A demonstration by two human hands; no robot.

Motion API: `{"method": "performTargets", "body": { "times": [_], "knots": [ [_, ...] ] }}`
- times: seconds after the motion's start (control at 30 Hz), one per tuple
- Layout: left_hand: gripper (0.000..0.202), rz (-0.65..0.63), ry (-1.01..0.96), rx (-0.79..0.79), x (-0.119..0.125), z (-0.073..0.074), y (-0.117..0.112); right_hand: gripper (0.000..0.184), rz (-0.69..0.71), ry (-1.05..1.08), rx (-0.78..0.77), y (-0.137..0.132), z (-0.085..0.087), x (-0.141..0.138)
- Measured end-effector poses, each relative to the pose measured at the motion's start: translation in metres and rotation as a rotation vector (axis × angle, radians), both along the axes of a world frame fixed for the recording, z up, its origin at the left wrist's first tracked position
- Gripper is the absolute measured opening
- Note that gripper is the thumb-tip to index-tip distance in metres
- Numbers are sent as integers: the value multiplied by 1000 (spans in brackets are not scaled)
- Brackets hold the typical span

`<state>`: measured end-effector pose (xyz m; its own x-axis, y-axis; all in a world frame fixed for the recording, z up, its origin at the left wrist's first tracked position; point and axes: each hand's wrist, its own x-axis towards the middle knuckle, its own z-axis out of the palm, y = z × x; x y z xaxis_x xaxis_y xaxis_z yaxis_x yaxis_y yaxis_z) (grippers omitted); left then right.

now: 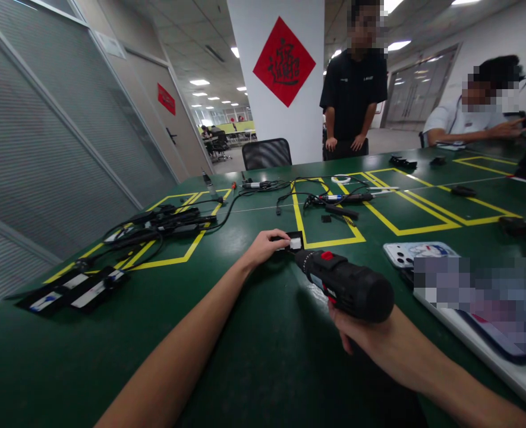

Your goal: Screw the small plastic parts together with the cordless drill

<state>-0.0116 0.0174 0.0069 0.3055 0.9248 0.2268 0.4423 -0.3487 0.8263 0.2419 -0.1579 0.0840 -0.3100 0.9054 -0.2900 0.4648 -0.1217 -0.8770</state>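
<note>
My right hand (349, 324) is wrapped round the grip of a black cordless drill (345, 282) with red switches. The drill's chuck points forward and left, its tip close to a small black case with a white label (295, 243) on the green table. My left hand (269, 245) rests on the left side of this case, thumb and fingers closed at its edge. Whether the bit touches the case I cannot tell. The fingers round the drill's grip are partly hidden by its body.
Tangled black cables (164, 220) and black labelled strips (95, 291) lie at left. Beyond the case are pen-like tools (345, 198) with cords inside yellow tape outlines. A phone (418, 249) lies at right by a pale, blurred-out device (490, 356). Two people (354, 89) are across the table.
</note>
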Motion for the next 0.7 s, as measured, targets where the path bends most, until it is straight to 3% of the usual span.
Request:
{"method": "performTargets", "body": {
  "times": [0.17, 0.33, 0.5, 0.7],
  "knots": [
    [27, 8, 4, 8, 0, 0, 0, 36, 26, -31, 13, 0, 1, -1],
    [28, -10, -15, -2, -1, -2, 2, 37, 28, -28, 7, -1, -2, 1],
    [29, -8, -14, -13, -1, -1, 1, 21, 9, 24, 17, 0, -5, 2],
    [27, -27, -39, -18, -2, -2, 1, 19, 1, 17, 9, -1, -5, 3]
  ]
}}
